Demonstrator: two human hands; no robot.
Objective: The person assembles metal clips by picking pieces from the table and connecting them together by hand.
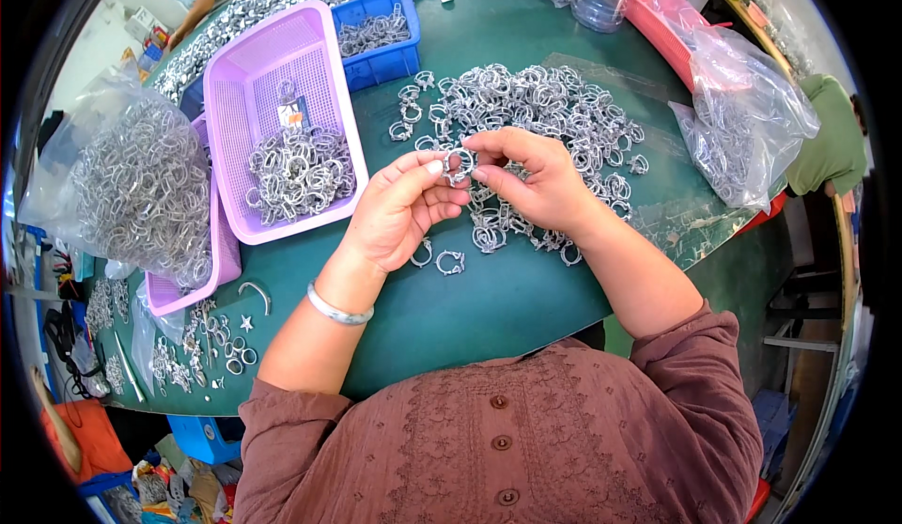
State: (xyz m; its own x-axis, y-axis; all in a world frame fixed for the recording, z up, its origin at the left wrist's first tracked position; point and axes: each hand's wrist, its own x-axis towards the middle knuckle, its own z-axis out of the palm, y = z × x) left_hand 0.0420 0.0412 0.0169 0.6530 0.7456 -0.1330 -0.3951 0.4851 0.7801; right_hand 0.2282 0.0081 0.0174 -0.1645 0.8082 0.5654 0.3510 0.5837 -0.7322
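Observation:
Between my two hands, above the green table, is a silver metal ring (459, 166) with a shaped top. My left hand (406, 200) pinches its left side with thumb and forefinger, the other fingers curled below. My right hand (534, 178) grips its right side between thumb and fingertips. Just beyond and under my right hand spreads a large heap of similar silver rings (536, 101). A loose ring (450, 262) lies on the table near my left wrist, with another partly hidden beside it. A pale bangle circles my left wrist.
To the left stands a purple basket (221, 148) with rings inside, a blue bin (413, 59) behind it. A bulging clear bag (141, 186) rests in another purple basket (178, 300). Small metal pieces lie front left. At right are a pink basket (648, 17) and plastic bag (752, 120). Another person sits far left.

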